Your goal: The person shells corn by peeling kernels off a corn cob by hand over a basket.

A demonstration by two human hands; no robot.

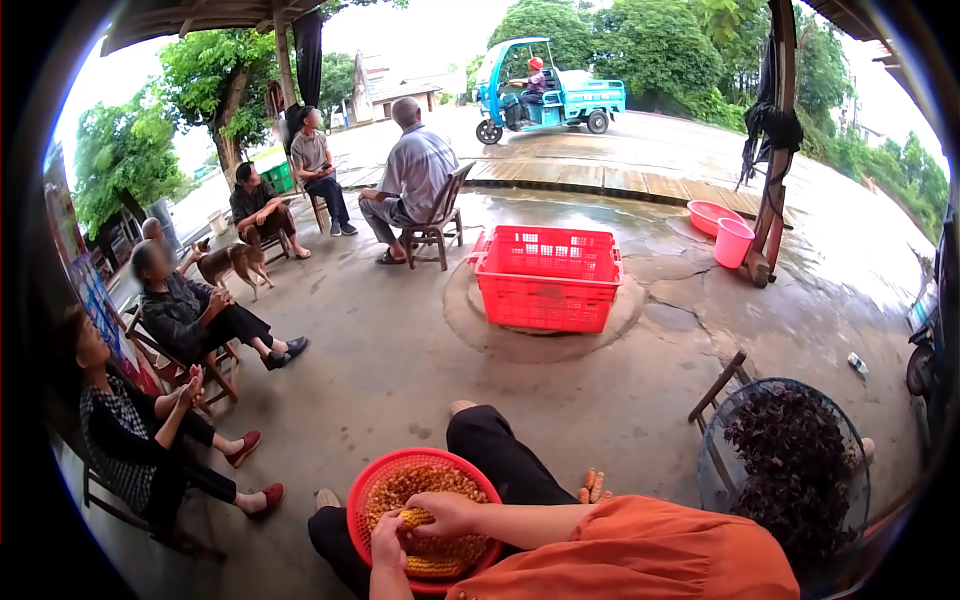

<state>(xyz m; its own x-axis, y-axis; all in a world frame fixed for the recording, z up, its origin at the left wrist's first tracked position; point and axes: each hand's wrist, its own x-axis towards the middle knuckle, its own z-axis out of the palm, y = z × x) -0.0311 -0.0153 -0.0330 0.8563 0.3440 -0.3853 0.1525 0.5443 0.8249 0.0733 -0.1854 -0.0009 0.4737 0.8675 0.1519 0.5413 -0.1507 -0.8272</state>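
A round red basket (362,490) rests on the person's lap, filled with loose yellow-orange corn kernels (440,478). Over it, my left hand (388,545) is closed on a corn cob (415,518) from the near side. My right hand (445,512) reaches in from the right, its fingers closed round the same cob. Another yellow cob (432,566) lies on the kernels just below the hands. On the ground right of the lap are several bare cobs (592,487).
Red crates (548,280) stand ahead. A wide basket of dark leaves (790,455) is at the right. Several people sit on chairs at the left, near a brown dog (235,262). Beyond are a pink bucket (733,243) and a blue three-wheeler (560,100) with a rider.
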